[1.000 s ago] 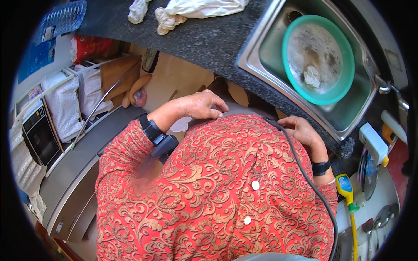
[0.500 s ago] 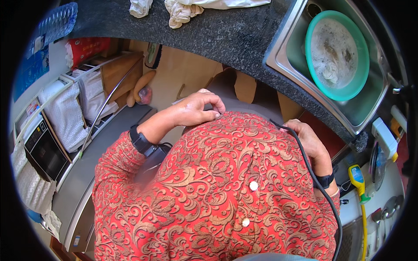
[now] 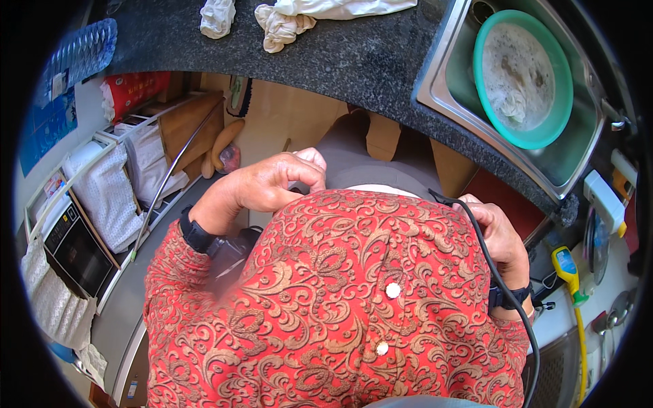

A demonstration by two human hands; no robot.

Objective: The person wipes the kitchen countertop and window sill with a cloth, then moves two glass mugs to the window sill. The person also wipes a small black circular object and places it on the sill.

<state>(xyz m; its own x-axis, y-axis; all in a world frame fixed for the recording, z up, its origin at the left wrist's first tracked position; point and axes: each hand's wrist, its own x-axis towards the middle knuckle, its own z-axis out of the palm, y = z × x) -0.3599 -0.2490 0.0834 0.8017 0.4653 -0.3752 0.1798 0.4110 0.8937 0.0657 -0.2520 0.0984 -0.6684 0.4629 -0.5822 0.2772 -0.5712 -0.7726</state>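
Speckled counter (image 3: 367, 71) lay beyond the red shirt (image 3: 326, 292). I saw the left hand (image 3: 275, 182) and right hand (image 3: 500, 234) curled at the shirt's hem, but couldn't tell if either gripped it.

- Shirt (image 3: 326, 279), centre: red, covered in tan-brown scrolls and leaves
- Buttons (image 3: 393, 290) down its front: white
- Trousers (image 3: 381, 170), just above centre: plain grey
- Counter (image 3: 360, 61), top: black with grey speckles
- Basin (image 3: 536, 140), upper right: green
- Sink (image 3: 458, 78) around it: silver
- Bundled cloth (image 3: 284, 28), top: cream

You've got a dark speckled countertop (image 3: 360, 64) ahead, steel sink (image 3: 575, 151) set toward its right end, tan floor (image 3: 286, 115), perhaps tiled, showing beneath the front edge.
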